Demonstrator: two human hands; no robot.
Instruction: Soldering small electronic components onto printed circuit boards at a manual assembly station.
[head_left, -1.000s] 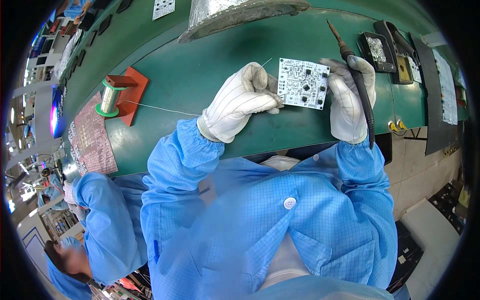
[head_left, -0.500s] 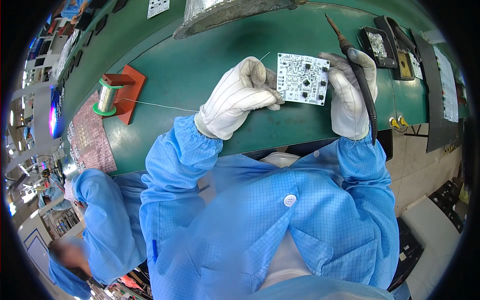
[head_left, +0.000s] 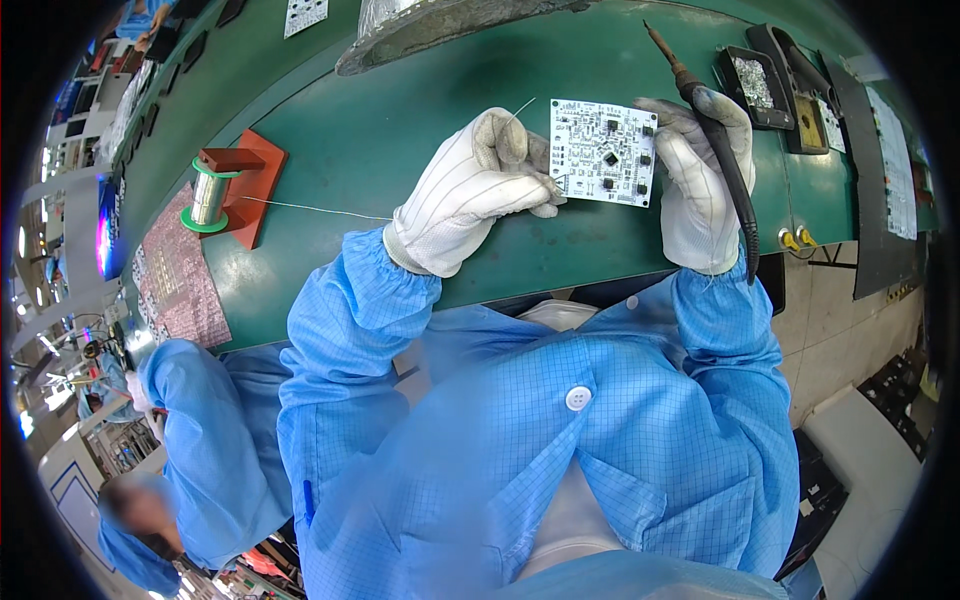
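Observation:
A white circuit board point(head_left: 582, 150) with small black parts is held up above the green bench. Pinched at its lower left corner by my gloved left hand point(head_left: 480, 185), it faces upward. A thin solder wire point(head_left: 320, 211) runs from the spool point(head_left: 209, 198) to that hand, and its free end sticks out above the fingers. My gloved right hand point(head_left: 700, 180) grips a black-handled soldering iron point(head_left: 727, 165), its tip pointing up and away from the board. Fingers of this hand are also at the board's right edge; whether they press on it I cannot tell.
The spool sits on a red-brown stand point(head_left: 262, 165), beside pink bubble wrap point(head_left: 180, 285). A silvery hood point(head_left: 440, 30) hangs at the far edge. Far right are a black tray point(head_left: 757, 85) of shiny bits and an iron holder point(head_left: 806, 130). A co-worker in blue point(head_left: 215, 440) sits at left.
Both hands, with the board and soldering iron, appear shifted very slightly left and up, as does the bench around them. The grips look the same.

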